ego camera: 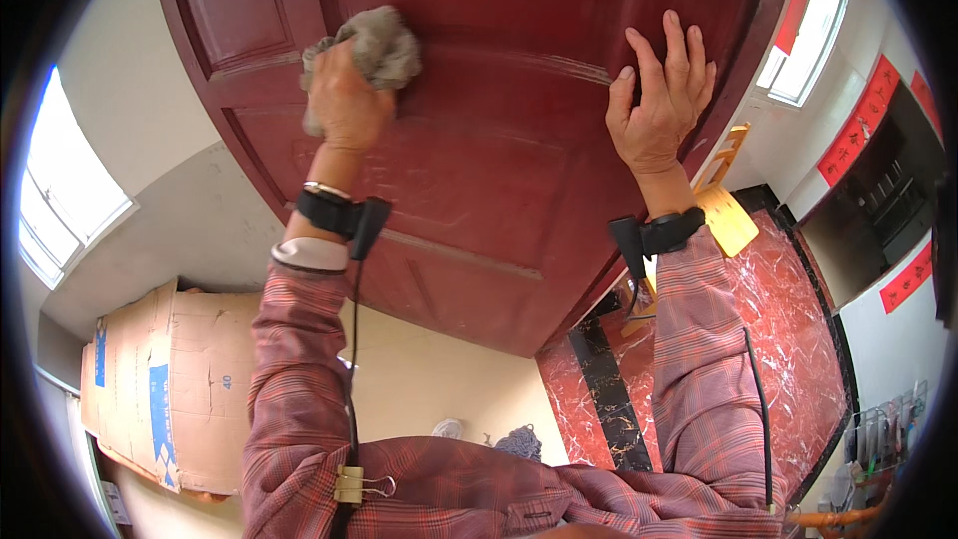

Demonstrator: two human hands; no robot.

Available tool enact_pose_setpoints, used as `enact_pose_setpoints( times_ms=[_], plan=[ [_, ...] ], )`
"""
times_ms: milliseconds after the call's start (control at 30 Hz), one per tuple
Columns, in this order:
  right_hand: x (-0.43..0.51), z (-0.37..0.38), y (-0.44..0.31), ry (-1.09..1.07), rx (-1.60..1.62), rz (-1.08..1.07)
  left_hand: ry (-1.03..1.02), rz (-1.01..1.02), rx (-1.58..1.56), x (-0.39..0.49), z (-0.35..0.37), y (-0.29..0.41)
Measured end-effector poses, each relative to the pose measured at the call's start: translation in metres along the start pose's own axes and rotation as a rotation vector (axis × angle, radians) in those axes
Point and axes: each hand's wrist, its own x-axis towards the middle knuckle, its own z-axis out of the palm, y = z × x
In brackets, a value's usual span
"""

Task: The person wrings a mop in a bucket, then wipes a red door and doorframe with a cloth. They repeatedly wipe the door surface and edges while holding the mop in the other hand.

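A dark red panelled door (479,165) fills the view before me. My left hand (346,101) grips a bunched grey-beige cloth (385,49) and presses it to the door's left part, over the raised moulding. Part of the cloth is hidden behind my fingers. On the right, my right hand (662,93) lies near the door's edge with fingers spread and holds nothing. Its fingertips appear to rest on the door surface. Both wrists wear black straps with cables running down the plaid sleeves.
Large cardboard boxes (202,389) stand against the wall at left. A wooden chair (722,217) is beyond the door's right edge, on red marbled flooring (786,337). A grey mop head (520,443) lies on the pale floor near me. A wire rack (887,427) stands at lower right.
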Motion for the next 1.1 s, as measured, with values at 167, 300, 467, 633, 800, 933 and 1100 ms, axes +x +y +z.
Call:
enact_pose_setpoints(
  times_ms=[167, 300, 467, 633, 800, 933, 1100],
  plan=[
    [0.001, -0.003, -0.002, -0.028, -0.033, -0.021, 0.013, 0.242, -0.436, 0.004, 0.018, 0.118],
    [0.001, -0.006, -0.003, -0.023, 0.096, -0.031, -0.054, 0.372, -0.601, 0.008, 0.023, 0.145],
    [0.0, -0.004, -0.001, -0.038, 0.007, -0.07, -0.059, 0.363, -0.543, -0.004, 0.019, 0.092],
    [-0.001, -0.004, 0.002, -0.022, -0.002, -0.075, -0.162, -0.134, -0.163, -0.006, -0.004, 0.004],
    [-0.003, -0.003, 0.005, 0.026, 0.082, -0.053, -0.067, -0.088, -0.02, -0.011, -0.008, -0.034],
    [-0.004, -0.001, 0.009, 0.076, 0.232, -0.015, 0.065, 0.061, -0.27, 0.01, 0.014, 0.049],
    [-0.004, -0.005, 0.011, 0.071, 0.291, -0.033, -0.091, 0.456, -0.574, 0.018, 0.021, 0.151]
  ],
)
